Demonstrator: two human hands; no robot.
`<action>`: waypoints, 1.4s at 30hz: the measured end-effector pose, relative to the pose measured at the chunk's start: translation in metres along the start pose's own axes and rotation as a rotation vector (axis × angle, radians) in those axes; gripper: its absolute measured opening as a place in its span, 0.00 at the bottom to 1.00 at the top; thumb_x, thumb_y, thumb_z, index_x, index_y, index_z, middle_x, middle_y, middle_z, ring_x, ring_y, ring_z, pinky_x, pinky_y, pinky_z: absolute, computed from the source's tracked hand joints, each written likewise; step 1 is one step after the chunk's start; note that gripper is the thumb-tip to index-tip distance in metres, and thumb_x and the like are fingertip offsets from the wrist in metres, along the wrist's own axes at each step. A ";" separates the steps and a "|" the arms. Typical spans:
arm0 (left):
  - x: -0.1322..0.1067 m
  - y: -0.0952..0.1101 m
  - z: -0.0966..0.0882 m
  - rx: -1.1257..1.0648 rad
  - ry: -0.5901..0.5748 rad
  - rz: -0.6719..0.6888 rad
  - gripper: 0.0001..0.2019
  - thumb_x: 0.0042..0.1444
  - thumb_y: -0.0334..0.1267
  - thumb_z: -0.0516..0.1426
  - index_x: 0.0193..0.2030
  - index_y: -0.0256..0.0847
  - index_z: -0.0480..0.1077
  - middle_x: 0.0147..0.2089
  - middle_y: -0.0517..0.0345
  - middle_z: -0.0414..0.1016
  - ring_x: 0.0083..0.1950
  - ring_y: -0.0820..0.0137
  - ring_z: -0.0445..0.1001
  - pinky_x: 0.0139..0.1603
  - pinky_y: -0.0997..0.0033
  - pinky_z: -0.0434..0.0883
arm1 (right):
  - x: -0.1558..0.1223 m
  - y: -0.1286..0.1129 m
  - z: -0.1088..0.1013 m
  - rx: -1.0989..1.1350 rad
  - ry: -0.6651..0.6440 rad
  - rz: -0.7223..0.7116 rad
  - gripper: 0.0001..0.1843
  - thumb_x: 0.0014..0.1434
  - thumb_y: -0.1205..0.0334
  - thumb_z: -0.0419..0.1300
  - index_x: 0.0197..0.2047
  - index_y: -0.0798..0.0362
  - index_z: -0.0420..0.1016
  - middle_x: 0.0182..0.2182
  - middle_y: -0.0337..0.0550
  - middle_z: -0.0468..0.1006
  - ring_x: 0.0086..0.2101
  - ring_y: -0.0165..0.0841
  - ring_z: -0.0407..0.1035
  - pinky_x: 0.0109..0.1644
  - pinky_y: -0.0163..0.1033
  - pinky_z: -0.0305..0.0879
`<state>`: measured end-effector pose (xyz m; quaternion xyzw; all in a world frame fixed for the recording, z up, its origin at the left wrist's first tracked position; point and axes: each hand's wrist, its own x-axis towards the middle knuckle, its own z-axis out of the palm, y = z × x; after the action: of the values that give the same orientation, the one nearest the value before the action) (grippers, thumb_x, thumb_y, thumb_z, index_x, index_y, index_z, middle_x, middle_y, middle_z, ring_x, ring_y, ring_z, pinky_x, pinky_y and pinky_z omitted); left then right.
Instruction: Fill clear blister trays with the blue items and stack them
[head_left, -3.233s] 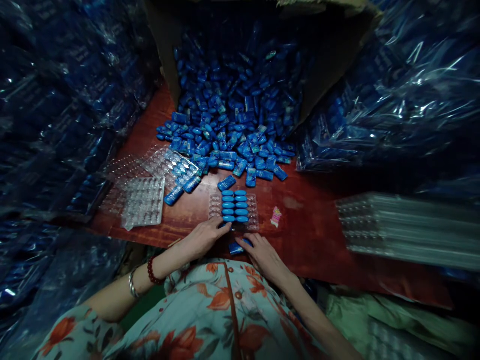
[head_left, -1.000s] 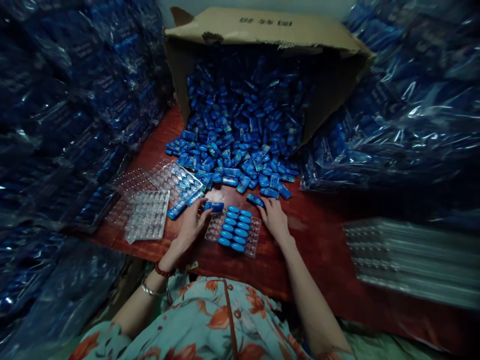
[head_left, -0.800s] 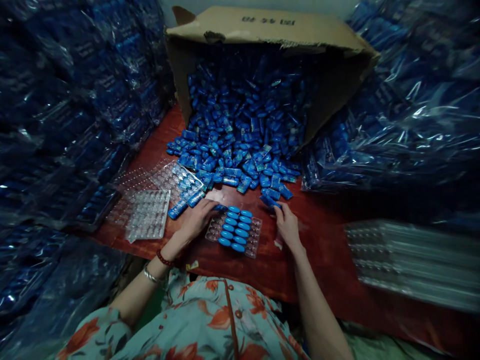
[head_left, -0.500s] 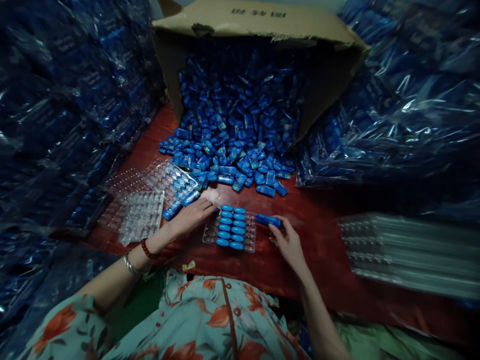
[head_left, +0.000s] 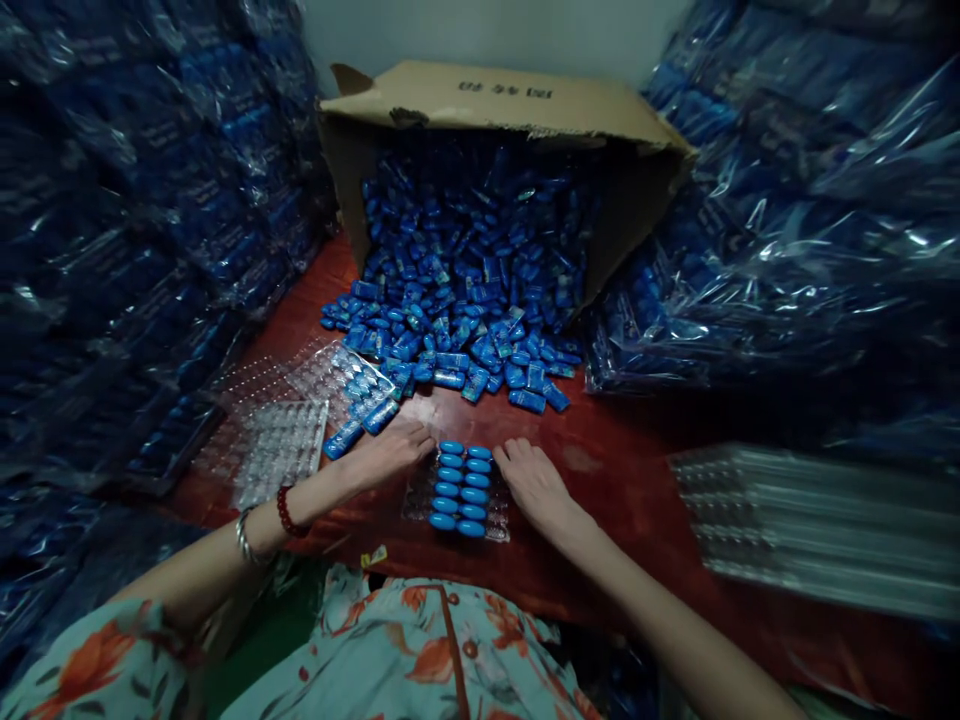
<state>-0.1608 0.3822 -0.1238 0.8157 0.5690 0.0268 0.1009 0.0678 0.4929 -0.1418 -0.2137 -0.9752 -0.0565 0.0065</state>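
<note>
A clear blister tray (head_left: 417,497) lies on the red table (head_left: 615,490) in front of me. Two columns of blue capsule-shaped pieces (head_left: 456,488) fill its middle. My left hand (head_left: 390,452) lies flat with its fingertips on the tray's far left corner and holds nothing that I can see. My right hand (head_left: 531,480) is curled palm down over the tray's right side, and the blue piece it carried is hidden under its fingers. A heap of loose blue pieces (head_left: 457,330) spills toward the tray from a tipped cardboard box (head_left: 495,100).
Empty clear trays (head_left: 281,445) lie to the left, with a few blue pieces (head_left: 360,425) on one. A stack of clear trays (head_left: 817,525) sits at the right. Plastic-wrapped blue bundles (head_left: 787,260) are piled high on both sides.
My right hand took a blue piece from the heap, carried it back and has come down on the tray's right side. My left hand stayed at the tray's far left corner.
</note>
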 end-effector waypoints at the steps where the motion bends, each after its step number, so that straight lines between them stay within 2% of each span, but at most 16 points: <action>1: 0.000 0.001 0.001 0.013 -0.005 0.000 0.12 0.61 0.25 0.44 0.44 0.36 0.66 0.42 0.50 0.71 0.44 0.65 0.69 0.47 0.66 0.66 | 0.002 -0.001 0.001 -0.022 0.002 -0.010 0.16 0.57 0.77 0.46 0.38 0.51 0.71 0.31 0.48 0.73 0.34 0.38 0.66 0.34 0.42 0.61; 7: 0.007 0.005 -0.007 0.115 -0.089 0.057 0.10 0.60 0.25 0.46 0.42 0.34 0.67 0.41 0.48 0.72 0.44 0.63 0.69 0.46 0.65 0.66 | 0.012 0.000 -0.004 -0.033 -0.066 -0.025 0.12 0.57 0.76 0.50 0.36 0.52 0.71 0.32 0.48 0.73 0.35 0.39 0.66 0.36 0.42 0.60; 11: 0.011 0.008 -0.014 0.073 -0.066 0.073 0.10 0.59 0.24 0.47 0.40 0.34 0.68 0.40 0.47 0.72 0.43 0.64 0.70 0.46 0.66 0.66 | 0.014 0.001 -0.009 -0.055 -0.120 -0.014 0.12 0.58 0.75 0.50 0.38 0.54 0.72 0.34 0.50 0.75 0.37 0.41 0.66 0.38 0.44 0.60; 16: 0.019 0.003 -0.005 0.077 -0.025 -0.001 0.13 0.60 0.24 0.45 0.44 0.31 0.69 0.42 0.45 0.72 0.45 0.63 0.70 0.47 0.65 0.66 | 0.027 0.003 -0.015 -0.065 -0.170 0.018 0.15 0.59 0.75 0.47 0.40 0.57 0.73 0.36 0.54 0.75 0.41 0.42 0.66 0.43 0.47 0.60; 20: 0.023 -0.022 0.001 -0.179 0.098 -0.092 0.13 0.60 0.30 0.50 0.50 0.34 0.68 0.47 0.47 0.73 0.48 0.63 0.70 0.50 0.65 0.66 | 0.036 0.022 -0.025 0.040 -0.250 0.045 0.14 0.61 0.72 0.47 0.44 0.58 0.72 0.41 0.56 0.75 0.44 0.42 0.66 0.46 0.46 0.60; 22: 0.026 -0.037 -0.003 -0.395 0.136 -0.104 0.15 0.60 0.38 0.52 0.52 0.36 0.67 0.47 0.49 0.74 0.47 0.65 0.72 0.48 0.68 0.68 | 0.039 0.039 -0.029 0.199 -0.340 -0.007 0.13 0.63 0.63 0.50 0.47 0.56 0.72 0.43 0.53 0.75 0.45 0.41 0.66 0.47 0.44 0.60; 24: 0.034 -0.051 -0.008 -0.554 0.211 -0.166 0.17 0.62 0.43 0.49 0.53 0.37 0.67 0.47 0.51 0.75 0.46 0.66 0.72 0.46 0.70 0.69 | 0.047 0.057 -0.027 0.409 -0.381 -0.092 0.17 0.65 0.56 0.47 0.49 0.53 0.71 0.45 0.48 0.75 0.45 0.38 0.67 0.48 0.40 0.61; 26: 0.052 -0.060 -0.011 -0.571 0.285 -0.245 0.18 0.64 0.42 0.45 0.51 0.35 0.68 0.47 0.51 0.75 0.46 0.67 0.73 0.47 0.70 0.68 | 0.061 0.069 -0.020 0.522 -0.295 -0.098 0.20 0.67 0.56 0.42 0.52 0.52 0.70 0.47 0.46 0.74 0.46 0.35 0.67 0.49 0.37 0.60; 27: 0.063 -0.063 -0.010 -0.508 0.287 -0.270 0.17 0.64 0.41 0.45 0.50 0.34 0.69 0.47 0.50 0.75 0.46 0.66 0.72 0.48 0.69 0.68 | 0.070 0.071 -0.014 0.510 -0.228 -0.065 0.20 0.67 0.59 0.41 0.54 0.52 0.68 0.49 0.46 0.73 0.47 0.35 0.66 0.49 0.37 0.60; 29: 0.087 -0.064 -0.006 -0.309 0.204 -0.273 0.14 0.60 0.38 0.52 0.50 0.33 0.69 0.49 0.47 0.73 0.48 0.63 0.72 0.47 0.68 0.68 | 0.090 0.069 -0.001 0.371 -0.130 -0.011 0.20 0.64 0.65 0.45 0.58 0.52 0.64 0.53 0.49 0.69 0.49 0.38 0.64 0.49 0.40 0.60; 31: 0.108 -0.060 0.001 -0.137 0.112 -0.255 0.15 0.55 0.33 0.57 0.49 0.30 0.68 0.49 0.43 0.72 0.49 0.59 0.71 0.46 0.67 0.69 | 0.107 0.062 0.012 0.212 -0.097 -0.015 0.25 0.61 0.72 0.46 0.60 0.50 0.61 0.56 0.51 0.65 0.50 0.41 0.61 0.48 0.43 0.59; 34: 0.122 -0.052 0.010 -0.065 0.091 -0.225 0.12 0.57 0.26 0.52 0.47 0.26 0.68 0.47 0.40 0.71 0.45 0.60 0.72 0.43 0.67 0.69 | 0.116 0.058 0.024 0.132 -0.076 -0.041 0.24 0.62 0.73 0.44 0.58 0.50 0.64 0.53 0.52 0.67 0.50 0.42 0.60 0.50 0.46 0.58; 36: 0.119 -0.048 0.010 -0.052 0.098 -0.202 0.12 0.58 0.25 0.49 0.47 0.26 0.68 0.47 0.41 0.71 0.42 0.64 0.72 0.43 0.68 0.68 | 0.108 0.063 0.025 0.134 -0.068 -0.032 0.20 0.63 0.68 0.44 0.55 0.53 0.66 0.48 0.53 0.69 0.49 0.42 0.61 0.50 0.47 0.58; 38: 0.110 -0.048 0.006 -0.049 0.110 -0.187 0.11 0.58 0.25 0.50 0.46 0.27 0.68 0.45 0.45 0.71 0.41 0.66 0.72 0.43 0.70 0.68 | 0.089 0.072 0.023 0.196 -0.003 0.013 0.17 0.64 0.64 0.46 0.53 0.55 0.68 0.47 0.55 0.69 0.48 0.42 0.62 0.50 0.47 0.60; 40: 0.094 -0.051 -0.001 -0.051 0.146 -0.189 0.12 0.58 0.26 0.50 0.48 0.29 0.67 0.45 0.47 0.70 0.42 0.66 0.72 0.44 0.71 0.69 | 0.061 0.082 0.017 0.375 0.144 0.102 0.16 0.63 0.63 0.47 0.51 0.56 0.68 0.49 0.55 0.69 0.49 0.41 0.63 0.52 0.46 0.60; 42: 0.071 -0.055 -0.008 -0.054 0.207 -0.211 0.15 0.61 0.28 0.48 0.54 0.30 0.63 0.49 0.46 0.68 0.46 0.66 0.71 0.47 0.69 0.69 | 0.026 0.087 0.009 0.618 0.272 0.211 0.16 0.62 0.62 0.47 0.51 0.54 0.67 0.49 0.52 0.70 0.49 0.38 0.65 0.52 0.44 0.62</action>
<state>-0.1874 0.4676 -0.1319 0.7413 0.6580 0.1153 0.0657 0.0802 0.5833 -0.1406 -0.2915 -0.9091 0.2143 0.2063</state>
